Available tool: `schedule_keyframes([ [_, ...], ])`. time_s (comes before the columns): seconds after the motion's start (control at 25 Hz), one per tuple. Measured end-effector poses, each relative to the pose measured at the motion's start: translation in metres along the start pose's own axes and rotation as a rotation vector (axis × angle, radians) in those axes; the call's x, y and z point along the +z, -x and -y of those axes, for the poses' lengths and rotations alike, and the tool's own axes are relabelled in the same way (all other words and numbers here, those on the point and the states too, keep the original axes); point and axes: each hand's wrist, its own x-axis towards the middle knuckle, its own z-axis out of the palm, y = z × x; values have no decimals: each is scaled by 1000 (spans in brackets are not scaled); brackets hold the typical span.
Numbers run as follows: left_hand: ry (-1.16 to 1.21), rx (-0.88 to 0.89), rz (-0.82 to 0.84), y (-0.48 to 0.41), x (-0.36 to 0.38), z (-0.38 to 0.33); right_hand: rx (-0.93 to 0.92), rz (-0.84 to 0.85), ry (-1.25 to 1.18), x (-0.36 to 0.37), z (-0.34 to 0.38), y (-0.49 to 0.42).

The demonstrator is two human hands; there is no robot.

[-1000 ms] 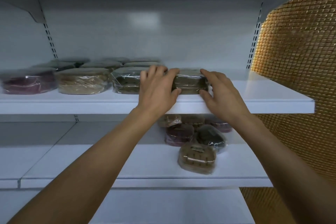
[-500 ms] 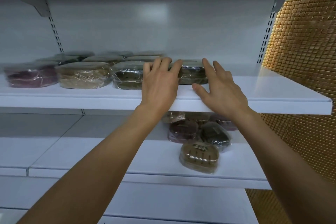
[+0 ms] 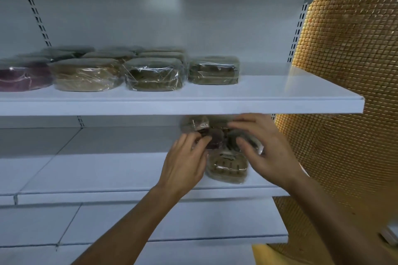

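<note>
Now both hands are down at the little heap of film-wrapped packs on the lower shelf (image 3: 120, 170), tucked under the right end of the upper shelf (image 3: 258, 101). The dark purple pack (image 3: 214, 141) sits in the middle of the heap, with the dark green pack (image 3: 233, 139) just to its right. The tan pack (image 3: 228, 165) lies in front of both, nearest the shelf edge. The left hand (image 3: 185, 163) is in from the left, its fingers curled in at the purple pack's edge. It's blurred, and I can't tell whether they've closed on it or only touch the wrap. The right hand (image 3: 269, 153) comes in from the other side with fingers spread wide. Its forefinger is stretched out over the back of the heap and its thumb is down by the green pack, gripping nothing that I can see. More wrapped packs sit behind, half hidden under the upper shelf.

Up on that shelf there's a tidy row. The olive pack (image 3: 213, 70) stands alone at the right end, then another olive one (image 3: 154, 76), a tan one (image 3: 86, 76) and a purple one (image 3: 21, 76) at the far left, with more behind. Off to the right, the gold mosaic wall (image 3: 349, 66) catches the light.
</note>
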Motion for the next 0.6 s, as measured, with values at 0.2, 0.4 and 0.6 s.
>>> schedule_keyframes([
  [0.2, 12, -121, 319, 13, 45, 4, 231, 237, 95, 29, -42, 42],
  [0.4, 50, -222, 562, 13, 76, -5, 494, 495, 128, 69, -73, 73],
  [0.6, 139, -292, 652, 12, 105, -7, 557, 508, 142, 98, -92, 82],
])
